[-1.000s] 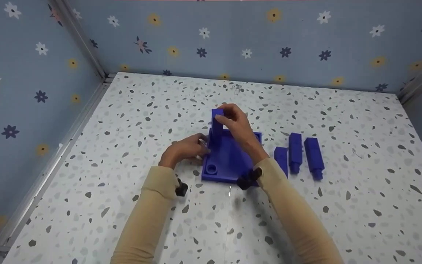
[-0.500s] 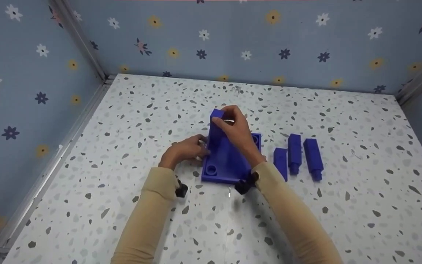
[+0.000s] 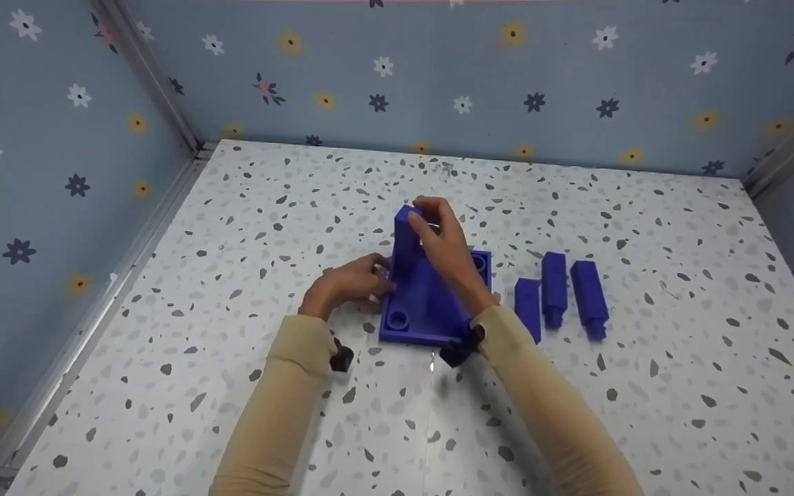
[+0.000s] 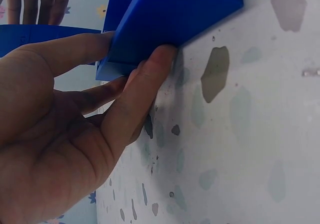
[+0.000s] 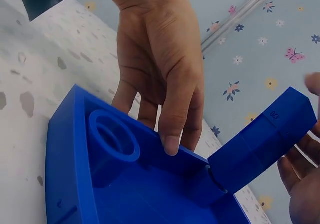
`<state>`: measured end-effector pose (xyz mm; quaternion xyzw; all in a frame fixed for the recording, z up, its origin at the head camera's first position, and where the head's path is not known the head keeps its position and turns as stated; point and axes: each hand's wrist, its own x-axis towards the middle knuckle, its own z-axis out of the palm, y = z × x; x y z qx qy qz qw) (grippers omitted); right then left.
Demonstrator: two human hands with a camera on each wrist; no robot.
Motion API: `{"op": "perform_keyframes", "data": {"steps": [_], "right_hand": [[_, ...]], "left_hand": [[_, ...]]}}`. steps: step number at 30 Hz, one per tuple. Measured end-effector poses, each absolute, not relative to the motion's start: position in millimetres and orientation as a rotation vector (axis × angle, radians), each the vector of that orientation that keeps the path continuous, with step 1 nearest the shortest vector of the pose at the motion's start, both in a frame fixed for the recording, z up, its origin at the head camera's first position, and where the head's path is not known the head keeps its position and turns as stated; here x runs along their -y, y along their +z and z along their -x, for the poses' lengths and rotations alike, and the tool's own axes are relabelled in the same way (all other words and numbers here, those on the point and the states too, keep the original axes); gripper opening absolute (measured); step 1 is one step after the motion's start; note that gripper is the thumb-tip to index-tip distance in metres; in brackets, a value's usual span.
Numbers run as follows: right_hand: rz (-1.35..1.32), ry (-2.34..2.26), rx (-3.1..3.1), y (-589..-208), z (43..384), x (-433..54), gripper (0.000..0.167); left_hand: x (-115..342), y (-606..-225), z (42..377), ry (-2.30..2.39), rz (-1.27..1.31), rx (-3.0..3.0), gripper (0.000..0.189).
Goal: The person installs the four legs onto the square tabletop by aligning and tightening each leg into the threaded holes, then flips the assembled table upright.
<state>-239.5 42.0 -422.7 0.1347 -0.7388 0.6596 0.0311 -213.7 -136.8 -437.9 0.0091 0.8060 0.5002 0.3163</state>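
Note:
A blue square board (image 3: 431,306) with a raised rim and round corner sockets lies on the table, hollow side up. My left hand (image 3: 351,278) pinches its left wall, thumb over the rim inside and fingers against the outside, as the left wrist view shows. At the far left corner a blue square leg (image 3: 405,238) stands upright, its lower end at the socket (image 5: 204,186) there. Thumb and fingers of my right hand (image 3: 448,242) hold this leg near its top. The near left socket (image 3: 397,319) and far right socket (image 3: 480,262) have no leg.
Three more blue legs lie right of the board: a near one (image 3: 527,306) partly behind the right sleeve, a middle one (image 3: 554,286) and an outer one (image 3: 589,293). The latter two show narrow stepped ends. Flower-patterned walls (image 3: 424,83) border the speckled table (image 3: 287,207).
The leg has turned about its own length, so a corner of its top now faces forward. My right hand has shifted slightly with it; the left hand stays on the board's wall.

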Motion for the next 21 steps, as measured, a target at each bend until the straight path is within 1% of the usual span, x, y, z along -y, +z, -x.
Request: {"op": "perform_keyframes", "data": {"steps": [5, 14, 21], "right_hand": [[-0.438, 2.138, 2.222, -421.5, 243.4, -42.9, 0.028], [-0.497, 2.381, 2.205, -415.0, 248.3, -46.4, 0.035], [-0.533, 2.400, 2.218, -413.5, 249.3, -47.2, 0.035]], "left_hand": [[137.7, -438.8, 213.7, 1.300, -0.038, -2.139, 0.050], [138.2, -436.8, 212.8, 1.207, -0.054, -2.213, 0.051], [136.9, -437.0, 212.7, 1.313, -0.020, -2.114, 0.048]]}}
